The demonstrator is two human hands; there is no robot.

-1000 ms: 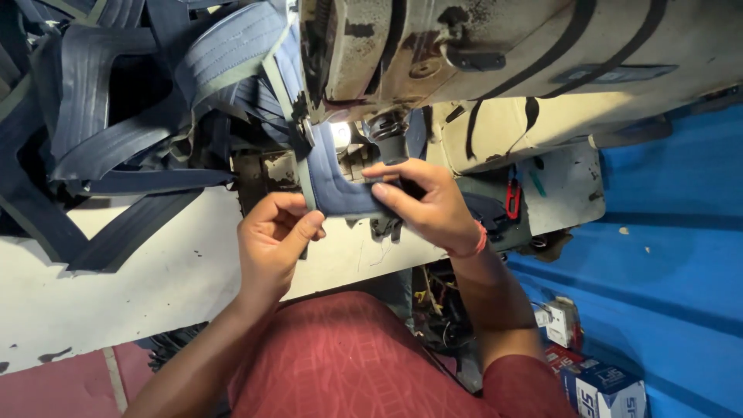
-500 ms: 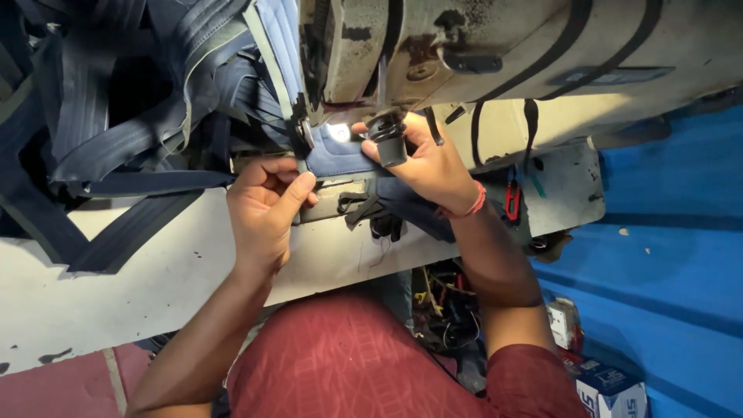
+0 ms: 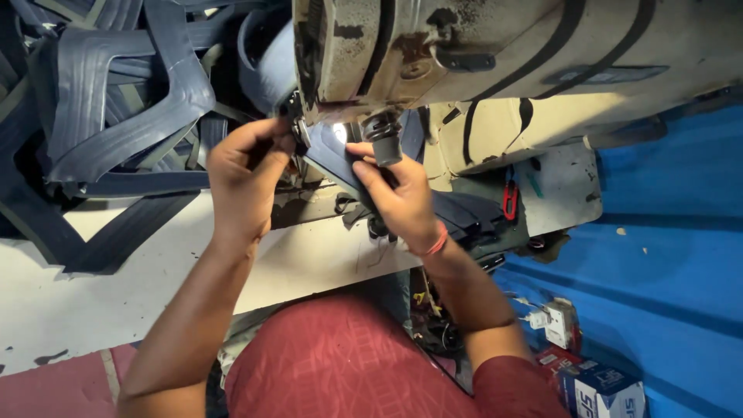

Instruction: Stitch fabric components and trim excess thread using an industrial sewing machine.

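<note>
A worn cream sewing machine (image 3: 495,62) stretches across the top of the head view. Under its needle end lies a dark blue strip of fabric (image 3: 334,164). My left hand (image 3: 246,172) pinches the strip at its left side, right by the needle area. My right hand (image 3: 396,195) presses flat on the strip from the right, fingers pointing toward the lit spot under the machine head. The needle itself is hidden by the machine head and my fingers.
A heap of dark blue fabric bands (image 3: 116,101) fills the upper left. The white table (image 3: 93,286) runs below it. More dark pieces (image 3: 472,217) lie right of my hand. A blue wall (image 3: 665,255), a plug adapter (image 3: 556,323) and small boxes (image 3: 600,387) are at the right.
Both hands have moved up and left toward the needle area, sliding the blue strip farther under the machine head. My left hand now pinches close to the needle.
</note>
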